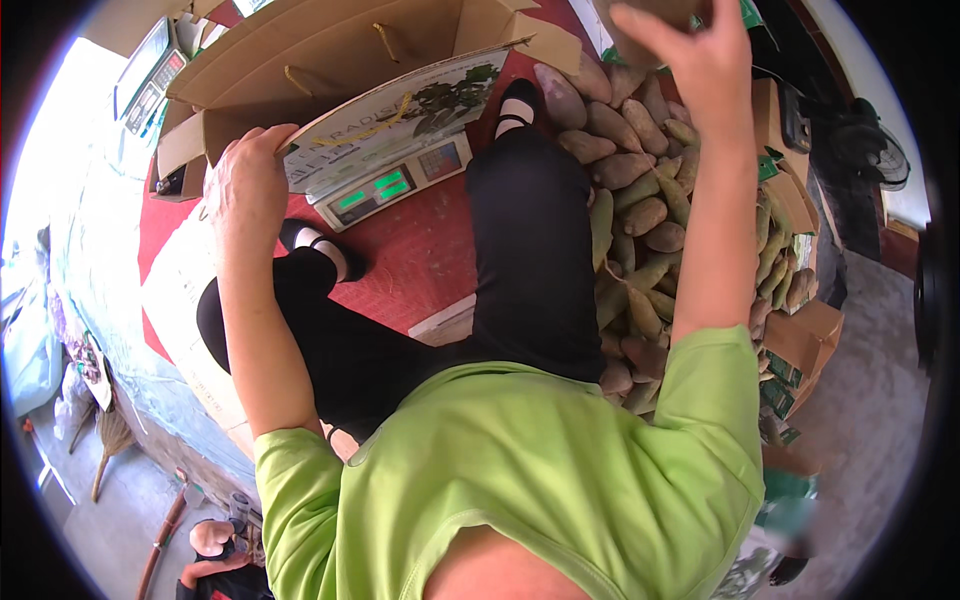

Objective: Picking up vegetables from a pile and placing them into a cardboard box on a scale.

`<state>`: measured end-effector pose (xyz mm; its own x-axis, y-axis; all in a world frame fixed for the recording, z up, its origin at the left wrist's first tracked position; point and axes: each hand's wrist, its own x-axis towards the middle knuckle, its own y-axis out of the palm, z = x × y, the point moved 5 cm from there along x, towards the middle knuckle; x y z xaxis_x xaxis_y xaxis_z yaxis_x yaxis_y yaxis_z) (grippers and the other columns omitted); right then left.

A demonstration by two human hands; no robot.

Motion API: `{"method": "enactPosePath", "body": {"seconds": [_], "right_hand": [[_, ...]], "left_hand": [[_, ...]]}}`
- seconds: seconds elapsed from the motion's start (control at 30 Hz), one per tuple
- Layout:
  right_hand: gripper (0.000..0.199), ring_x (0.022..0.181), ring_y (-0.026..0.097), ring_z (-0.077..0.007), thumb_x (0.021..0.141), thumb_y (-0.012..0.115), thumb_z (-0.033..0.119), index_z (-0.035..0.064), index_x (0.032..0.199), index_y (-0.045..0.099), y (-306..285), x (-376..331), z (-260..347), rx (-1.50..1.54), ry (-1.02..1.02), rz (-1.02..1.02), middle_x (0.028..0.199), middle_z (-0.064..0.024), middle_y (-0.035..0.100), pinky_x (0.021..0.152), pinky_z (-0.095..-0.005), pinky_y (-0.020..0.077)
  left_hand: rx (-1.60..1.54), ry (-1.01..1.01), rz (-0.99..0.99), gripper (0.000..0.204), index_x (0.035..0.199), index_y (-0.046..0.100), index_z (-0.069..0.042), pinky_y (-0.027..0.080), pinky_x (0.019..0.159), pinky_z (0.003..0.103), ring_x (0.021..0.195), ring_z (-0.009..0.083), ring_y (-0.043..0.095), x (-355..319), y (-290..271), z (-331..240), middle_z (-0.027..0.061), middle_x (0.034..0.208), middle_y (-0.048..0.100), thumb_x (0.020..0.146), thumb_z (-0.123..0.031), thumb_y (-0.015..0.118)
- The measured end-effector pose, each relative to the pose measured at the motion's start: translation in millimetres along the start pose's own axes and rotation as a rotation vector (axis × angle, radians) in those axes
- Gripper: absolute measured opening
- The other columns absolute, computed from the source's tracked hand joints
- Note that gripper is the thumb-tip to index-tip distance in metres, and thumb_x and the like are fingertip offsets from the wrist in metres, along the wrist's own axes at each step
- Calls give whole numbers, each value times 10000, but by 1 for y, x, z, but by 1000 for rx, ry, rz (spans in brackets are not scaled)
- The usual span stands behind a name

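we steady the cardboard box (300,60) on the scale (385,185) with our left hand (245,185) curled on its flap, while our right hand (700,55) seems closed around a sweet potato (650,10), which next needs lowering into the box.

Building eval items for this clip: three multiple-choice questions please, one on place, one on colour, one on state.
1. Where is the heap of tubers?
A. person's right
B. person's left
C. inside the box

2. What colour is the scale display?
A. red
B. green
C. blue

3. What is the left hand doing?
A. hanging free
B. lifting a tuber
C. resting on the box flap

Answers: 1 A, the heap lies along the right leg. 2 B, both readouts glow green. 3 C, its fingers lie on the flap's edge.
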<state>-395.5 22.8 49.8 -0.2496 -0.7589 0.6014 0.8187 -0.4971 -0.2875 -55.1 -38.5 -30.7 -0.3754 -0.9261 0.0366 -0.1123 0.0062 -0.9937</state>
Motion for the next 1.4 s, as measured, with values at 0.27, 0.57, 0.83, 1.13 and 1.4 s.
{"method": "enactPosePath", "body": {"seconds": [0.27, 0.57, 0.83, 1.13, 1.4], "right_hand": [[589, 1027, 598, -342, 684, 743, 206, 12, 1201, 538, 129, 24, -10, -365, 62, 662, 1088, -208, 623, 902, -393, 470], [286, 917, 633, -200, 863, 631, 191, 7, 1082, 626, 70, -26, -47, -175, 480, 545, 992, -118, 667, 822, -329, 498], [360, 942, 648, -263, 806, 692, 262, 83, 1112, 631, -84, -215, -187, -527, 750, 353, 1002, -98, 684, 816, -367, 506], [779, 1294, 381, -276, 694, 791, 311, 231, 1363, 402, -151, -419, -144, -1268, 1300, 816, 1367, -44, 437, 941, -578, 386], [637, 1243, 439, -219, 756, 725, 199, 225, 1315, 421, -149, -450, -137, -1455, 1222, 832, 1300, -9, 489, 928, -533, 375]], "left_hand": [[-32, -49, 22, 273, 1049, 685, -138, 473, 819, 411, 957, 311, 603, 0, -3, -3, 107, 924, 652, 861, -62, 503], [-13, -14, 73, 262, 1082, 674, -151, 480, 824, 401, 969, 323, 610, 4, 2, -2, 92, 1045, 662, 874, -96, 524], [-59, -27, 63, 312, 1092, 671, -135, 479, 821, 401, 965, 328, 616, 5, 7, 6, 118, 1047, 657, 857, -43, 488], [-68, -8, 68, 248, 1118, 649, -78, 474, 817, 390, 952, 354, 615, 4, 7, 5, 167, 1035, 649, 902, -101, 532], [-26, -59, 56, 258, 1056, 684, -176, 477, 814, 397, 968, 295, 601, 3, 2, -5, 73, 965, 651, 886, -104, 503]]}}
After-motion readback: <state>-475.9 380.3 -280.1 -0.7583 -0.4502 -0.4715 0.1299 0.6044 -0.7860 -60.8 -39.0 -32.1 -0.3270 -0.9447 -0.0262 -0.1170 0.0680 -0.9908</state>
